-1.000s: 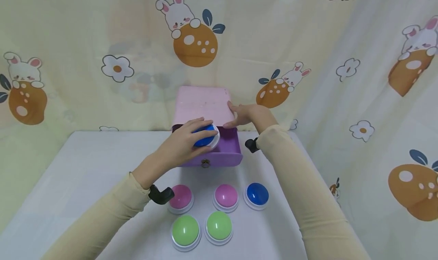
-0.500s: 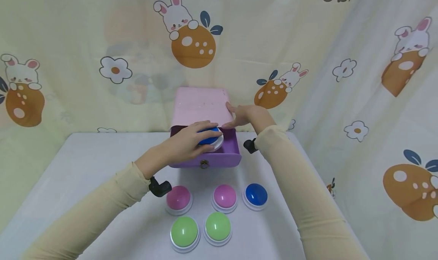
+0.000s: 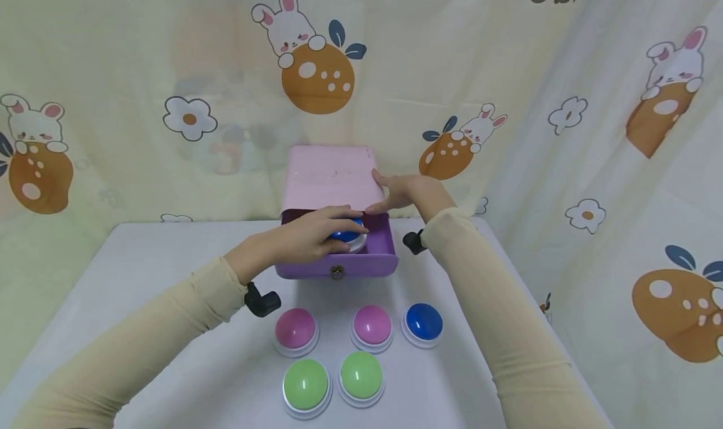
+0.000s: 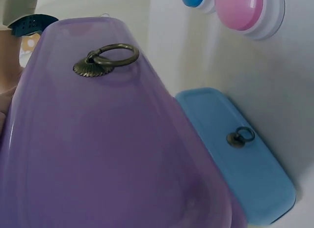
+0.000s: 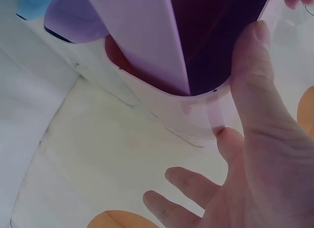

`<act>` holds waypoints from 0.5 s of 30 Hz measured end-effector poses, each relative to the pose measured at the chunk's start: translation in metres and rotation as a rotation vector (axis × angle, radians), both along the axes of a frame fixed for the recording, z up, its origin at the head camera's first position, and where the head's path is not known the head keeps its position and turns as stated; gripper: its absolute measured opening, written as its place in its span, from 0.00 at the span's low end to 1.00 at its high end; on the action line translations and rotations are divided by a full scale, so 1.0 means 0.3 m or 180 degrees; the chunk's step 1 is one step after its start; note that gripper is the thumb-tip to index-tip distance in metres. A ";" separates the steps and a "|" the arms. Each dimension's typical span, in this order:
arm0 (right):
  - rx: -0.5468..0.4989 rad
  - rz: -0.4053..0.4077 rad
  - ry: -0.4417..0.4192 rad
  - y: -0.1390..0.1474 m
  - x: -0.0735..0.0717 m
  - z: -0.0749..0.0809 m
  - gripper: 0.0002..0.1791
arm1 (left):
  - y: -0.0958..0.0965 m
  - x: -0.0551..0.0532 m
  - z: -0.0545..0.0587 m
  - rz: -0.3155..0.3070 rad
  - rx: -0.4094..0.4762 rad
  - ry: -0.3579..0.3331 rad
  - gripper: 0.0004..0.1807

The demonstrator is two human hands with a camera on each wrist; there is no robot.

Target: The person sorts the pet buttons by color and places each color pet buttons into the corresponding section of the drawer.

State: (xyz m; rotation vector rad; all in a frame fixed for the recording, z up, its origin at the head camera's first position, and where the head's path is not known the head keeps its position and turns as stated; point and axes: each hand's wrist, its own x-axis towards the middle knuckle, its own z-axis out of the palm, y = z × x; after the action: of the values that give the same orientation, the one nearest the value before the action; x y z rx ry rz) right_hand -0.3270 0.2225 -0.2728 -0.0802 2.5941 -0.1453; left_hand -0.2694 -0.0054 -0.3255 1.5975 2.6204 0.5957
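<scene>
In the head view, a pink box stands at the table's back edge with its purple drawer pulled out. Inside that drawer my left hand grips a blue push button with a white base, fingers over its dome and thumb at the near side. Whether the base touches the drawer floor is hidden. My right hand touches the box's right front corner. In the right wrist view its thumb lies along the rim, one finger on the side wall, the others extended. The left wrist view hides most of the left hand.
On the table before the box stand pink buttons, a blue button and green buttons. A blue drawer sits lower on the box. A patterned curtain hangs behind.
My left hand has lowered the blue button deeper into the purple drawer and its wrist has flattened. The right hand stays at the box corner.
</scene>
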 end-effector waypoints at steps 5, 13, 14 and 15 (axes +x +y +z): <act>-0.0041 -0.0063 0.0011 0.006 0.000 -0.008 0.58 | 0.000 -0.021 0.003 -0.0171 -0.0118 0.0098 0.20; -0.0089 -0.0117 -0.0012 0.008 0.003 -0.012 0.57 | -0.031 -0.033 0.008 -0.0283 -0.0408 0.0303 0.19; -0.0081 -0.0106 -0.0014 0.007 0.003 -0.011 0.57 | -0.036 -0.034 0.008 -0.0296 -0.0421 0.0339 0.20; -0.0063 -0.0091 -0.0016 0.007 0.002 -0.010 0.56 | -0.042 -0.034 0.009 -0.0309 -0.0435 0.0386 0.20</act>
State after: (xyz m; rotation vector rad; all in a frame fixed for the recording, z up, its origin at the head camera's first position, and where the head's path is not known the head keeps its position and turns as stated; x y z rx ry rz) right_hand -0.3263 0.2245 -0.2759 -0.0496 2.5899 -0.1814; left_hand -0.2796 -0.0180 -0.3228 1.7577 2.5821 0.3174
